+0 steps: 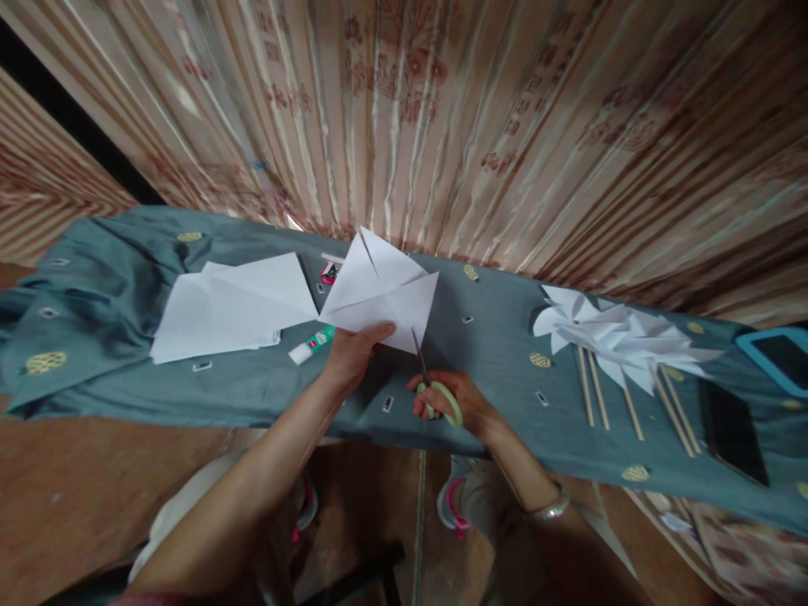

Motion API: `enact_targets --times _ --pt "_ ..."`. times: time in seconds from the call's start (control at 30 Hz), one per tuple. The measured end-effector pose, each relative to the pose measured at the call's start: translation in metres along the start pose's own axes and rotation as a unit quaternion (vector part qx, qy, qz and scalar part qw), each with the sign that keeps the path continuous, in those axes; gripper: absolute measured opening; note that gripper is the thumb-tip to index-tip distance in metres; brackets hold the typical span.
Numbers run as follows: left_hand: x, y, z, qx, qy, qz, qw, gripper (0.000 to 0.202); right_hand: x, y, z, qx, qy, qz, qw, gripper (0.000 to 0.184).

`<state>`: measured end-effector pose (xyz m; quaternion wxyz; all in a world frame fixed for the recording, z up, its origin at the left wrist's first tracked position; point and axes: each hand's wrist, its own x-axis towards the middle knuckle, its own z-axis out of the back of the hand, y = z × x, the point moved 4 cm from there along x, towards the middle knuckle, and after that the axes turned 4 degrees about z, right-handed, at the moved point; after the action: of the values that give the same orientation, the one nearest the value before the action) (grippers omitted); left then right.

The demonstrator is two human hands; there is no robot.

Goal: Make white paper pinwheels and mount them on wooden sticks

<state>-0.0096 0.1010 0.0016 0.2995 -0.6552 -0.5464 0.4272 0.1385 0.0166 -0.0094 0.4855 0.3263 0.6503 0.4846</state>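
Note:
My left hand (349, 358) is closed on the lower edge of a white square paper sheet (379, 290), holding it up above the table; the sheet has folds and a slit at its top corner. My right hand (451, 401) grips a pair of scissors (435, 389) with pale green handles, the blades pointing up into the sheet's bottom corner. Both hands hover over the grey-blue cloth (492, 353) covering the table.
A stack of white sheets (233, 307) lies to the left, a glue stick (312, 343) beside it. Several finished paper pinwheels on wooden sticks (622, 353) lie to the right, near a dark phone (732, 429) and a blue-framed tablet (779, 358). A patterned curtain hangs behind.

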Motion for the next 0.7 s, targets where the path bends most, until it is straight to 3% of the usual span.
enact_targets --times 0.37,0.7 --pt "-0.0004 0.0039 -0.0032 -0.008 0.019 0.013 1.000 0.044 -0.0018 0.0016 0.0006 0.002 -0.010 -0.008 1.000 0.053" --pt "-0.0019 0.0044 -0.0014 -0.002 0.003 0.019 1.000 0.045 -0.0025 0.0024 0.0005 -0.003 -0.019 -0.006 1.000 0.048"
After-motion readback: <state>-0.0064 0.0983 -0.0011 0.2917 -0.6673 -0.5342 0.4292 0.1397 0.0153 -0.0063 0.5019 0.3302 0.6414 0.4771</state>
